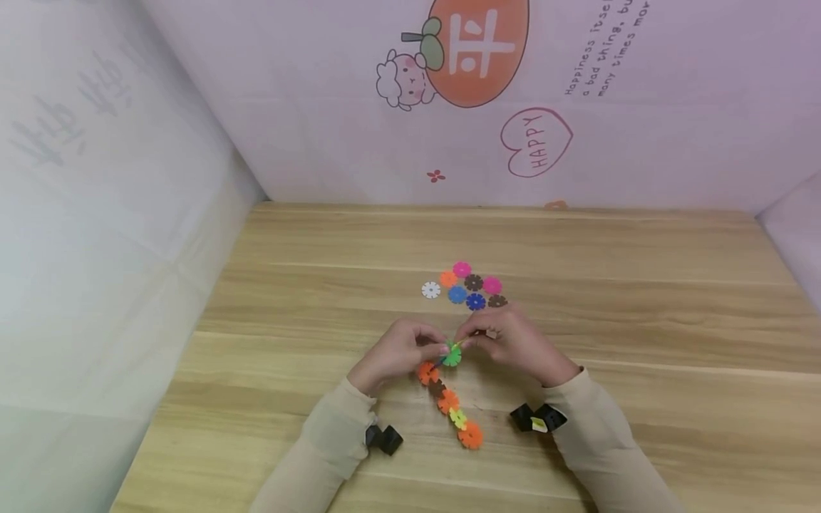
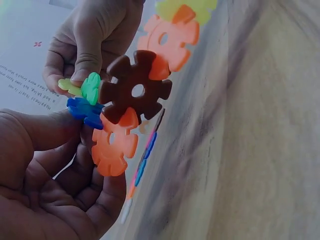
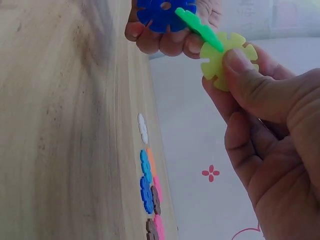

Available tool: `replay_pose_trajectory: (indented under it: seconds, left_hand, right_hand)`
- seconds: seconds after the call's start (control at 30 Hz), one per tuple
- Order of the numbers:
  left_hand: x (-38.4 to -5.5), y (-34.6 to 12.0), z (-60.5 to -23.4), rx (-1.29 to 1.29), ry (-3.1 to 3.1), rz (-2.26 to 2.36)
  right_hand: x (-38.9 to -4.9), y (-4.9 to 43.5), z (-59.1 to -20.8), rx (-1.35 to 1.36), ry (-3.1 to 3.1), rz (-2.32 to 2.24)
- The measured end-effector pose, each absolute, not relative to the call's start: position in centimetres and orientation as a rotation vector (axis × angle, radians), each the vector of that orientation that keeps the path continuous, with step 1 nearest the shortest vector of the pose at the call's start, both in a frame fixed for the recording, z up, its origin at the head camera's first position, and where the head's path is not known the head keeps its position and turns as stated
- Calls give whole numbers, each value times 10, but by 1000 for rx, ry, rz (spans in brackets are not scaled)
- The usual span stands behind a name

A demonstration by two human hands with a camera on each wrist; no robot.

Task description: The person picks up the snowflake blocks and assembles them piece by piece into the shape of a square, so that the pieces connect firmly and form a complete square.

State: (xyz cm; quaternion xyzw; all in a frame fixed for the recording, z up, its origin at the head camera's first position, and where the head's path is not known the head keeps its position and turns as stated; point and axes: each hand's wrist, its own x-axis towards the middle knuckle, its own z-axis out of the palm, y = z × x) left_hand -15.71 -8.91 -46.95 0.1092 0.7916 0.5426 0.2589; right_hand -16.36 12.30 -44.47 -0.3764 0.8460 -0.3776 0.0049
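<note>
Both hands meet over the table around a chain of notched plastic discs. My left hand (image 1: pixel 399 350) holds the dark blue disc (image 3: pixel 154 16) with its thumb and fingers. A green disc (image 1: pixel 452 356) is slotted between that blue disc and a yellow disc (image 3: pixel 214 66), which my right hand (image 1: pixel 513 343) pinches between thumb and fingers. From the blue disc the chain runs toward the front through an orange disc (image 2: pixel 111 150), a brown disc (image 2: pixel 117 95), another orange disc (image 2: pixel 175 42), a yellow disc (image 1: pixel 457 418) and an orange end disc (image 1: pixel 471 435).
Beyond the hands, loose discs lie flat on the wooden table (image 1: pixel 641 299): a white disc (image 1: pixel 431 290), a light blue disc (image 1: pixel 457 294), a dark blue disc (image 1: pixel 475 302), a pink disc (image 1: pixel 462 269) and several others. A printed white cloth (image 1: pixel 321 142) rises behind the table.
</note>
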Motion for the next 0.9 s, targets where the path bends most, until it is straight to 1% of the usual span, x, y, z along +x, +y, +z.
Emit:
replay_pose_trajectory:
  seconds: [0.23,0.47,0.9]
  left_hand:
    - [-159,-90,-471,412,2122,1379]
    - [-159,-92,-469,384,2094,1381]
    - [-161,-94,-470,440,2086,1307]
  right_hand:
    - [-167,129,-450,-1212,2595,-1184]
    - [-170,130,-450,-1225,2632,-1221]
    - [-169,126,-450,-1196,2605,-1175]
